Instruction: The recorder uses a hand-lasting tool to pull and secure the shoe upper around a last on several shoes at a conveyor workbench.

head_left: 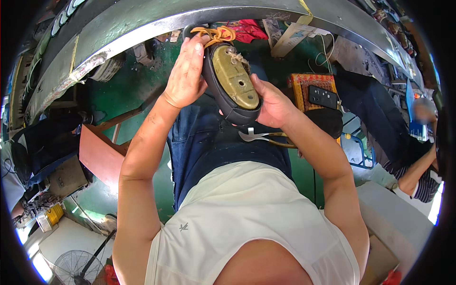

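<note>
Both my hands hold a dark shoe (210, 78) with an olive-coloured last (232, 78) filling its opening. Orange laces (219, 34) are tied at its far end, and a loop of frayed twine hangs on the last. My left hand (186, 76) lies along the shoe's left side, its fingers stretched towards the laces. At the near right end, my right hand (274, 103) grips the shoe, with its thumb on the side and its fingers mostly hidden underneath. Metal pincers (254, 136) rest on my lap, their handles partly behind my right forearm.
A heavy dark bench edge (156, 29) curves across the far side. To the right, a black phone (323, 96) lies on an orange-and-yellow box (299, 85). Another person's arm (418, 171) shows at the far right. A pinkish board (99, 154) stands left, a fan (76, 266) lower left.
</note>
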`<action>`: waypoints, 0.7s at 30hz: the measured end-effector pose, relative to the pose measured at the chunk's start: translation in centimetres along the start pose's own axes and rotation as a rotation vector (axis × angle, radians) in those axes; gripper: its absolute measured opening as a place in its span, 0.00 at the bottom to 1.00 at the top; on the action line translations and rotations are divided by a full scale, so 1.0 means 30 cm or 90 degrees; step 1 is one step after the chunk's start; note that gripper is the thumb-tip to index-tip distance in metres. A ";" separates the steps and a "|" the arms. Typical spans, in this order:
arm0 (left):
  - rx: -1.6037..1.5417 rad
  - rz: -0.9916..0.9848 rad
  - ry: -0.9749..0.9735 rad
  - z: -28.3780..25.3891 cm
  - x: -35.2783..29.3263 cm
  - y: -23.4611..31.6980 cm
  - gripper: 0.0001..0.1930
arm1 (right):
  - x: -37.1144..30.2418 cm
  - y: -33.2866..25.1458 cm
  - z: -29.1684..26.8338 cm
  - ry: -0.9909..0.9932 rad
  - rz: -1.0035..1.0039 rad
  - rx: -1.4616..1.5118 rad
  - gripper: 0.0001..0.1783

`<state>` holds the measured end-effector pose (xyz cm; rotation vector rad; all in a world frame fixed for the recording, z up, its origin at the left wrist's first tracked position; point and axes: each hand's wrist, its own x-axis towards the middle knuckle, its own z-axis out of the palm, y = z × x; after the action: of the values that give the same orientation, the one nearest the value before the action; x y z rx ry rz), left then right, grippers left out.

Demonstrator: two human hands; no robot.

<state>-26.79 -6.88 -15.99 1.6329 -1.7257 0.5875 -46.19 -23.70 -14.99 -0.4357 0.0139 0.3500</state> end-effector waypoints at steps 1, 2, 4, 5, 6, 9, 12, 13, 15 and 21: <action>0.034 0.006 0.029 0.001 0.005 0.000 0.63 | 0.008 0.010 0.011 0.052 -0.044 -0.052 0.33; 0.067 0.011 0.058 0.004 0.009 0.005 0.64 | 0.010 0.019 0.018 0.105 -0.088 -0.103 0.32; 0.080 -0.008 0.060 0.011 0.014 0.021 0.66 | 0.020 0.016 0.011 0.102 -0.111 -0.117 0.33; 0.088 -0.088 0.070 0.013 0.025 0.042 0.63 | 0.024 0.008 0.001 0.084 -0.119 -0.170 0.34; 0.095 -0.168 0.081 0.014 0.033 0.053 0.60 | 0.027 0.003 -0.008 0.065 -0.127 -0.224 0.35; -0.003 -0.286 0.037 0.032 -0.012 0.050 0.63 | 0.035 0.001 -0.020 0.082 -0.130 -0.211 0.37; -0.176 -0.396 0.044 0.045 -0.025 0.102 0.54 | 0.045 -0.006 -0.036 0.085 -0.138 -0.209 0.39; -0.401 -0.490 0.083 0.049 -0.022 0.137 0.50 | 0.046 -0.009 -0.044 0.087 -0.142 -0.211 0.41; -0.673 -0.610 0.108 0.035 -0.031 0.195 0.47 | 0.054 -0.013 -0.055 0.087 -0.150 -0.190 0.41; -0.877 -0.558 0.120 0.035 -0.020 0.323 0.60 | 0.096 -0.027 -0.100 0.048 -0.170 -0.147 0.44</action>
<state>-36.54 -6.17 -15.90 0.9985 -0.6884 -0.7258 -43.02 -24.69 -17.63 -0.6717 -0.0110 0.0716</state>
